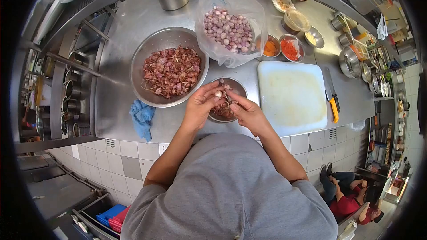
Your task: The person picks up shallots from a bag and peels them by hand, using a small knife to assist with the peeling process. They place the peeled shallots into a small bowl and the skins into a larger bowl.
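Observation:
Above a small steel bowl (240, 90), my left hand (201, 106) pinches a pale shallot (218, 94) between its fingertips. My right hand (247, 114) meets it there, its fingers closed on a thin greyish thing, which looks like a small knife (228, 97), its handle hidden in the grip. Reddish skins (223, 110) lie in the bowl below. To the left, a large colander (138, 71) holds a heap of reddish unpeeled shallots (172, 72). A clear plastic bag (253, 6) behind the bowl contains many pale purple peeled shallots (229, 30).
A white cutting board (292, 95) lies to the right, with a yellow-handled knife (332, 101) beside it. A blue cloth (142, 119) sits near the front edge. Small bowls of orange (270, 46) and red pieces (290, 50) stand behind. A steel pot (173, 1) is at back left.

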### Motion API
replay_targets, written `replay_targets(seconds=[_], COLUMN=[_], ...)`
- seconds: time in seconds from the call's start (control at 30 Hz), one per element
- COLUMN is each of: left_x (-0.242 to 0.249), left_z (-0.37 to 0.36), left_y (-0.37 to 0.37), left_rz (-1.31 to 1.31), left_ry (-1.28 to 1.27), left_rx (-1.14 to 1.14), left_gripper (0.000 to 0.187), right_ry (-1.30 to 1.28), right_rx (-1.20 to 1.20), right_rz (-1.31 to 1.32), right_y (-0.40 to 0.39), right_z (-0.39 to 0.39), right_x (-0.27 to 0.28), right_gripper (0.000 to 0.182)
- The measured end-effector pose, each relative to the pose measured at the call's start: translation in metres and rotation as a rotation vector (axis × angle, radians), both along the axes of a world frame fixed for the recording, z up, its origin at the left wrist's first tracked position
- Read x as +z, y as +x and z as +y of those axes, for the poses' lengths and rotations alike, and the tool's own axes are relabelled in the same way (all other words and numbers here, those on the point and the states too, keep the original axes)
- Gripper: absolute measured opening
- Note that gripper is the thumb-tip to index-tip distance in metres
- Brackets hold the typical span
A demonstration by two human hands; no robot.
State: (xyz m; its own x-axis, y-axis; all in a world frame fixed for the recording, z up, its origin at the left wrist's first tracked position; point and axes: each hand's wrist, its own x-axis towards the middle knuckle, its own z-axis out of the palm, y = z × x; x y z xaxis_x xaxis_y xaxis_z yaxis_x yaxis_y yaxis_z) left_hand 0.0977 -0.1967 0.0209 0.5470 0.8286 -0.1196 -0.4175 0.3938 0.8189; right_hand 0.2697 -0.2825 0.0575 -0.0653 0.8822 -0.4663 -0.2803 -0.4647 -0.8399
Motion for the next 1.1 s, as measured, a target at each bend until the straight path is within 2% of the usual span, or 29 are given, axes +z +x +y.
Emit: replay_targets(seconds=[0.07,0.2,0.33,0.4,0.47,0.5,0.57,0.7,0.77,0.87,0.9,0.97,1.1], left_x=[-0.001,0.001,0.001,-0.002,-0.011,-0.014,-0.019,-0.012,-0.013,-0.022,-0.024,-0.027,-0.023], left_z=[-0.001,-0.002,-0.004,-0.005,-0.007,-0.007,-0.005,-0.004,-0.004,-0.005,-0.005,-0.006,-0.007], left_y=[-0.001,-0.003,-0.001,-0.001,0.000,-0.001,-0.002,-0.001,0.001,0.001,0.001,0.001,0.004], left_rz=[0.030,0.123,0.125,0.061,-0.020,-0.099,-0.150,-0.210,-0.215,-0.225,-0.231,-0.237,-0.281], left_ry=[0.053,0.135,0.208,0.040,-0.028,-0.096,-0.159,-0.258,-0.239,-0.203,-0.187,-0.184,-0.182], left_rx=[-0.003,-0.014,0.004,0.000,-0.016,-0.030,-0.030,0.018,0.022,0.031,0.035,0.038,0.021], left_gripper=[0.045,0.050,0.047,0.039,0.033,0.027,0.025,0.022,0.021,0.017,0.015,0.014,0.014], right_ry=[0.239,0.259,0.247,0.215,0.012,0.013,0.048,0.052,0.203,0.329,0.329,0.493,0.409], right_rx=[0.040,0.089,0.072,0.065,0.054,0.055,-0.067,-0.042,-0.004,0.083,0.083,0.068,0.085], right_rz=[-0.200,-0.215,-0.287,-0.325,-0.130,-0.130,0.180,0.184,-0.136,-0.279,-0.279,-0.328,-0.291], right_y=[-0.005,-0.007,-0.006,-0.006,-0.003,-0.004,-0.005,0.003,-0.005,-0.008,-0.008,-0.008,-0.005], right_z=[0.000,0.000,0.000,-0.001,-0.003,-0.003,-0.004,-0.004,-0.002,-0.002,-0.001,0.001,0.001], right_x=[0.001,0.003,0.004,0.005,0.006,0.001,-0.011,-0.012,-0.005,-0.001,-0.006,-0.020,-0.018], right_gripper=[0.045,0.046,0.046,0.045,0.044,0.044,0.043,0.046,0.049,0.051,0.051,0.051,0.047])
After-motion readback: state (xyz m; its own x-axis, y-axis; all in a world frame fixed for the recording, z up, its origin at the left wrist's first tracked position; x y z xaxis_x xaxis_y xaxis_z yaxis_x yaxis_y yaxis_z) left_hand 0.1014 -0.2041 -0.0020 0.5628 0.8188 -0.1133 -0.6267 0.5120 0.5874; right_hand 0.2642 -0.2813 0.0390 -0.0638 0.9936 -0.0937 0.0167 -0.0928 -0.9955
